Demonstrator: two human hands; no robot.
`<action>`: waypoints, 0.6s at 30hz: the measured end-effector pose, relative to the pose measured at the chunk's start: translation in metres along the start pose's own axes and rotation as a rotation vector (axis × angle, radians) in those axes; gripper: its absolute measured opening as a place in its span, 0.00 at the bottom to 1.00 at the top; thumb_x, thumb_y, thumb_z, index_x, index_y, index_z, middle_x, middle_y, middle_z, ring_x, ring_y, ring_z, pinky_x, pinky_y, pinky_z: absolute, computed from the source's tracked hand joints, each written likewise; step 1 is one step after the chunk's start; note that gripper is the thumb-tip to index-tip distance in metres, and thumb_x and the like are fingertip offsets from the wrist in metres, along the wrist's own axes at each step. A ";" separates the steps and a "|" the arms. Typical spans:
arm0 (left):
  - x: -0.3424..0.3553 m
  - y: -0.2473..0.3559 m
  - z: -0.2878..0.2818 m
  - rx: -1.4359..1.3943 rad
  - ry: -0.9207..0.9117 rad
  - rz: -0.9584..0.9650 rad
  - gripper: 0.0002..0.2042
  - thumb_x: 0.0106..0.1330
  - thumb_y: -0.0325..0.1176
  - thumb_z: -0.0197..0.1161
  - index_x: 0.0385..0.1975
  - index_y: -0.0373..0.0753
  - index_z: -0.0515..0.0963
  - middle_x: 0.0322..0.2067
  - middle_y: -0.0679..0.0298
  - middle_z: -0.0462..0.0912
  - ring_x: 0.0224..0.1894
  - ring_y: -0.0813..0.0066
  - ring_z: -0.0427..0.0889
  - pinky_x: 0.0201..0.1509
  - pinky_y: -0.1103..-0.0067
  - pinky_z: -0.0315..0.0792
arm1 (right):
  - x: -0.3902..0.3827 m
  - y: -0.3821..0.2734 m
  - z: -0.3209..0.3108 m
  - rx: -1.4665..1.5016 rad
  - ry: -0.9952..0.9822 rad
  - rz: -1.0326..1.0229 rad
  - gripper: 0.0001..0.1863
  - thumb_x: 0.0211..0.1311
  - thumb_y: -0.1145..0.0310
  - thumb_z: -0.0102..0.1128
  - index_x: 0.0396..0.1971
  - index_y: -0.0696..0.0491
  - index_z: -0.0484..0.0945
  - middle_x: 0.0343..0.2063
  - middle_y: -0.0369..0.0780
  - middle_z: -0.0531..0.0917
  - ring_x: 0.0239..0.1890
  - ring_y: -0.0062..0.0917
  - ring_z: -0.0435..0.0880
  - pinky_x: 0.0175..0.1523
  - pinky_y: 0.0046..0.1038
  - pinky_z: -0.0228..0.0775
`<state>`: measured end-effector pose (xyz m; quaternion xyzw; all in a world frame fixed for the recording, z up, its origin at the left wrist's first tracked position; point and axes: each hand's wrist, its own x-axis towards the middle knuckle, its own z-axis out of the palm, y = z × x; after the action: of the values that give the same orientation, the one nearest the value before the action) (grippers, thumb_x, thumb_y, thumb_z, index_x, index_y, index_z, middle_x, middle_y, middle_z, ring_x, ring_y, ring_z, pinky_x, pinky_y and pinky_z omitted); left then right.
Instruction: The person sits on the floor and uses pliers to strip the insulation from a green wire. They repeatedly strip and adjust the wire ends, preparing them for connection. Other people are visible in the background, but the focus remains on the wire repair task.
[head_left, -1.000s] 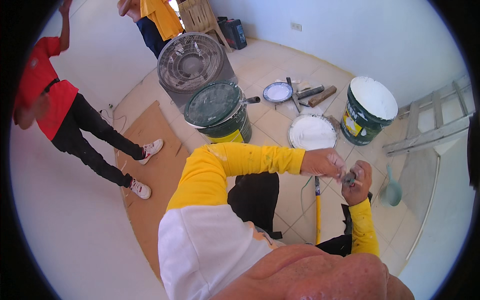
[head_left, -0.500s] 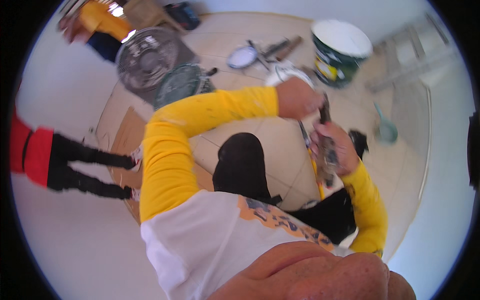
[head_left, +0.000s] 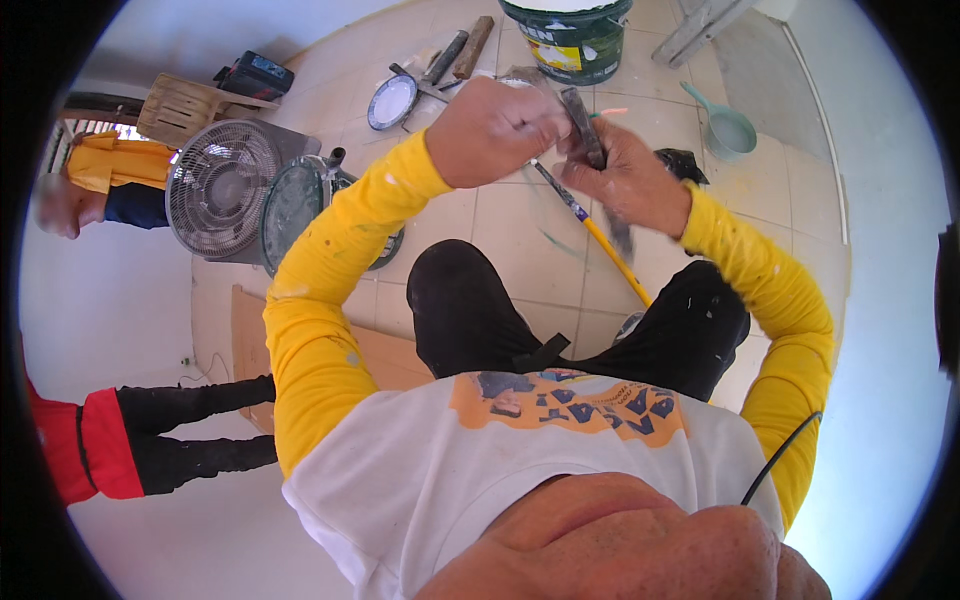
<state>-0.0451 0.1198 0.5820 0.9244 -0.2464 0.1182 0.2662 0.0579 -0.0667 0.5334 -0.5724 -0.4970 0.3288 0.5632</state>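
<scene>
In front of me, my right hand (head_left: 640, 180) is closed around a dark, stained, bar-like tool (head_left: 583, 128) whose exact kind I cannot make out. The tool stands tilted, its upper end poking out above the fingers. Pressed close to its left side is my left hand (head_left: 505, 135), fingers curled in a pinch and slightly blurred. Whatever those left fingers grip is hidden. Below the hands a yellow and blue pole (head_left: 600, 240) slants across the floor. A dark blurred strip shows beneath my right wrist; I cannot tell whether it belongs to the tool.
Ahead stands a green bucket (head_left: 575, 45); a teal dipper (head_left: 732, 135) lies to its right. A round white-filled pan (head_left: 392, 102) and hand tools lie beyond my left hand. At left are a lidded bucket (head_left: 295, 215), a grey fan (head_left: 220, 185) and people in red and orange.
The whole view has shifted, bringing both hands higher and slightly left in the picture. My hands remain close together at the dark tool, which shows shorter now.
</scene>
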 end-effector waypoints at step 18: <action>-0.006 0.034 0.108 -1.808 0.563 -0.179 0.20 0.73 0.48 0.50 0.21 0.44 0.74 0.56 0.55 0.73 0.69 0.47 0.59 0.72 0.58 0.50 | -0.073 0.020 0.041 0.949 0.346 0.403 0.11 0.57 0.66 0.66 0.20 0.51 0.74 0.11 0.31 0.70 0.14 0.14 0.66 0.23 0.18 0.56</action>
<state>-0.0580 0.0377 0.5054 0.3213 -0.0996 0.0805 0.9383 0.0024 -0.1200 0.4944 -0.3849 -0.0742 0.5195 0.7593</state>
